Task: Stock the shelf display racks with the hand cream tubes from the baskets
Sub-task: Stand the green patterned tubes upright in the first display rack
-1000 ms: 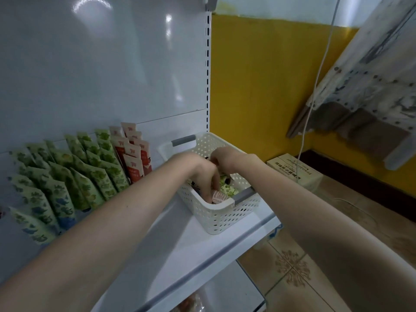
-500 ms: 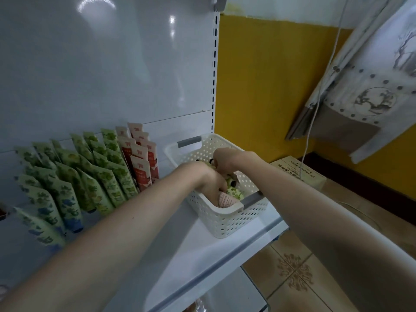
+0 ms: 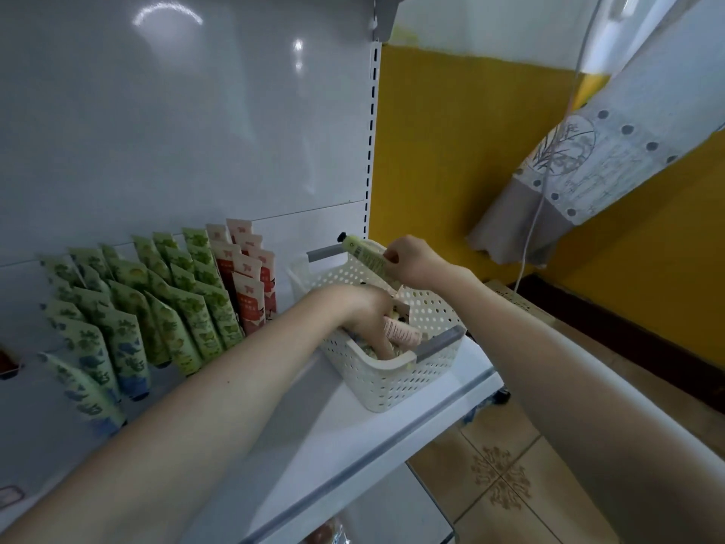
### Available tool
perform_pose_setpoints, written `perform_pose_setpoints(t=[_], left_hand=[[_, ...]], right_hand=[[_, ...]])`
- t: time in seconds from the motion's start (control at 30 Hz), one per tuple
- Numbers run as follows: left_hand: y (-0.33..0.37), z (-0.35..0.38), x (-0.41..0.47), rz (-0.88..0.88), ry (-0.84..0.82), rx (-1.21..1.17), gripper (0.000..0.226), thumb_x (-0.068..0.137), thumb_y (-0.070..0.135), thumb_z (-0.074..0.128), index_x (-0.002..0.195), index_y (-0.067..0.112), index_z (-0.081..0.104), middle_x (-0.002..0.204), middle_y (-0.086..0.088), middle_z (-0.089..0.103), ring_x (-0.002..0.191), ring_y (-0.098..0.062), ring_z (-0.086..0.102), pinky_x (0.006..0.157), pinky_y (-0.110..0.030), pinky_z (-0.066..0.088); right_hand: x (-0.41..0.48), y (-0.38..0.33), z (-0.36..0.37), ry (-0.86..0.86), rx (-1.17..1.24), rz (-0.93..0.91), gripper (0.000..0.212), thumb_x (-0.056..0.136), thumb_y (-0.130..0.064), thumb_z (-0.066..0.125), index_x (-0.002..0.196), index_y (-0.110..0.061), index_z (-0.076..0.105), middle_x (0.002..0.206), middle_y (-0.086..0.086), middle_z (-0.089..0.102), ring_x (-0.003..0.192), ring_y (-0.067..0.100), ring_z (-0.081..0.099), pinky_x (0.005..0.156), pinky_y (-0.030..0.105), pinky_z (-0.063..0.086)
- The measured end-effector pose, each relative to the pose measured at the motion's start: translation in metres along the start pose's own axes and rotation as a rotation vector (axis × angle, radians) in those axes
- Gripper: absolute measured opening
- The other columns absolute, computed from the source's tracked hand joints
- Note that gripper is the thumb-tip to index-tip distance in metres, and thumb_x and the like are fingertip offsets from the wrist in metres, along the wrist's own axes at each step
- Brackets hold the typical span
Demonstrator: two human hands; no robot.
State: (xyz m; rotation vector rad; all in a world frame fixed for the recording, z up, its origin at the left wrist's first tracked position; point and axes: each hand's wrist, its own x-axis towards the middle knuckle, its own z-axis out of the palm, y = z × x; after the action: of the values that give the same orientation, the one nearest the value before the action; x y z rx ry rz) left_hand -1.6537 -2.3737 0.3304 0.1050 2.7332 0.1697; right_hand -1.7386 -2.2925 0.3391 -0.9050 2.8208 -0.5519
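1. A pale green tube [image 3: 363, 251] is pinched by the right hand [image 3: 412, 261] above the basket [image 3: 392, 386].
2. A pink tube [image 3: 400, 332] is grasped by the left hand [image 3: 361, 314] inside the basket, set on the shelf [image 3: 333, 433].

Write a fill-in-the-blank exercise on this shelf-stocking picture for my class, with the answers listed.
1. The right hand holds a pale green tube with a ____ cap.
2. The left hand reaches into the white basket, whose handles are ____.
3. The red tubes stand to the ____ of the green tubes.

Missing words: black, grey, right.
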Motion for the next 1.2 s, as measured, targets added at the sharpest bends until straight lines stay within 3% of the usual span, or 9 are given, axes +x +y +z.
perform_pose_setpoints(t=[0.13, 0.3, 0.5, 0.57, 0.67, 0.77, 1.0, 1.1, 1.2], left_hand=[[-0.005, -0.008, -0.01, -0.052, 0.276, -0.041, 0.039, 0.07, 0.046, 0.074, 0.084, 0.012, 0.063, 0.07, -0.002, 0.061, 0.058, -0.016, 0.053, 0.051, -0.025, 0.038], [-0.015, -0.018, -0.041, -0.151, 0.532, -0.208, 0.045, 0.069, 0.046, 0.074, 0.095, 0.013, 0.059, 0.082, -0.003, 0.063, 0.066, -0.017, 0.061, 0.058, -0.028, 0.046], [-0.022, -0.007, -0.107, -0.192, 0.822, -0.558, 0.039, 0.07, 0.042, 0.077, 0.063, 0.019, 0.046, 0.053, 0.006, 0.049, 0.04, 0.0, 0.049, 0.038, -0.014, 0.03], [-0.024, 0.007, -0.13, -0.165, 0.917, -0.68, 0.037, 0.07, 0.037, 0.078, 0.06, 0.016, 0.05, 0.053, 0.003, 0.048, 0.042, -0.001, 0.048, 0.04, -0.012, 0.029], [-0.027, 0.033, -0.165, -0.173, 0.972, -0.853, 0.025, 0.071, 0.035, 0.078, 0.074, 0.013, 0.066, 0.063, -0.001, 0.058, 0.056, -0.01, 0.053, 0.048, -0.02, 0.033], [-0.03, 0.064, -0.199, -0.183, 0.966, -1.01, 0.016, 0.072, 0.03, 0.078, 0.08, 0.019, 0.068, 0.062, 0.002, 0.059, 0.052, -0.007, 0.052, 0.041, -0.013, 0.035], [-0.04, 0.127, -0.252, -0.288, 0.977, -1.065, 0.013, 0.079, 0.025, 0.073, 0.086, 0.015, 0.07, 0.078, -0.021, 0.062, 0.06, -0.017, 0.053, 0.048, -0.026, 0.039], [-0.046, 0.145, -0.263, -0.322, 1.003, -1.081, 0.005, 0.081, 0.027, 0.07, 0.082, 0.03, 0.066, 0.085, -0.016, 0.067, 0.074, -0.025, 0.06, 0.056, -0.032, 0.046], [-0.05, 0.156, -0.268, -0.364, 1.019, -1.048, 0.007, 0.086, 0.029, 0.064, 0.089, 0.025, 0.069, 0.082, -0.005, 0.067, 0.078, -0.018, 0.061, 0.07, -0.041, 0.049]], right_hand=[[-0.009, -0.004, -0.013, 0.118, 0.083, -0.016, 0.027, 0.093, -0.009, 0.043, 0.1, 0.009, 0.062, 0.073, 0.01, 0.051, 0.061, 0.019, 0.044, 0.046, 0.025, 0.03], [-0.026, -0.017, -0.033, 0.264, 0.131, -0.057, 0.024, 0.093, -0.01, 0.042, 0.1, 0.005, 0.06, 0.079, 0.01, 0.053, 0.057, 0.016, 0.045, 0.043, 0.021, 0.03], [-0.055, -0.037, -0.045, 0.416, 0.241, -0.148, 0.024, 0.094, -0.012, 0.044, 0.107, 0.001, 0.06, 0.088, 0.018, 0.062, 0.067, 0.022, 0.049, 0.047, 0.025, 0.031], [-0.069, -0.048, -0.045, 0.437, 0.319, -0.166, 0.024, 0.094, -0.013, 0.046, 0.111, -0.003, 0.059, 0.092, 0.015, 0.065, 0.067, 0.022, 0.055, 0.047, 0.023, 0.037], [-0.093, -0.064, -0.037, 0.402, 0.566, -0.192, 0.024, 0.093, -0.011, 0.049, 0.114, -0.004, 0.057, 0.09, 0.007, 0.066, 0.068, 0.01, 0.064, 0.06, 0.022, 0.054], [-0.118, -0.08, -0.024, 0.339, 0.792, -0.21, 0.017, 0.092, -0.01, 0.055, 0.109, -0.01, 0.055, 0.086, -0.001, 0.062, 0.076, 0.015, 0.066, 0.07, 0.032, 0.057], [-0.156, -0.103, 0.013, 0.217, 1.003, -0.154, 0.01, 0.085, -0.014, 0.065, 0.092, -0.021, 0.063, 0.084, -0.002, 0.065, 0.073, 0.01, 0.063, 0.064, 0.023, 0.053], [-0.163, -0.109, 0.026, 0.154, 1.124, -0.102, 0.015, 0.084, -0.012, 0.067, 0.098, -0.012, 0.064, 0.085, 0.002, 0.067, 0.068, 0.01, 0.061, 0.061, 0.021, 0.05], [-0.173, -0.116, 0.037, 0.067, 1.298, -0.076, 0.012, 0.085, -0.006, 0.063, 0.097, -0.008, 0.063, 0.081, 0.004, 0.069, 0.057, 0.008, 0.063, 0.053, 0.016, 0.052]])
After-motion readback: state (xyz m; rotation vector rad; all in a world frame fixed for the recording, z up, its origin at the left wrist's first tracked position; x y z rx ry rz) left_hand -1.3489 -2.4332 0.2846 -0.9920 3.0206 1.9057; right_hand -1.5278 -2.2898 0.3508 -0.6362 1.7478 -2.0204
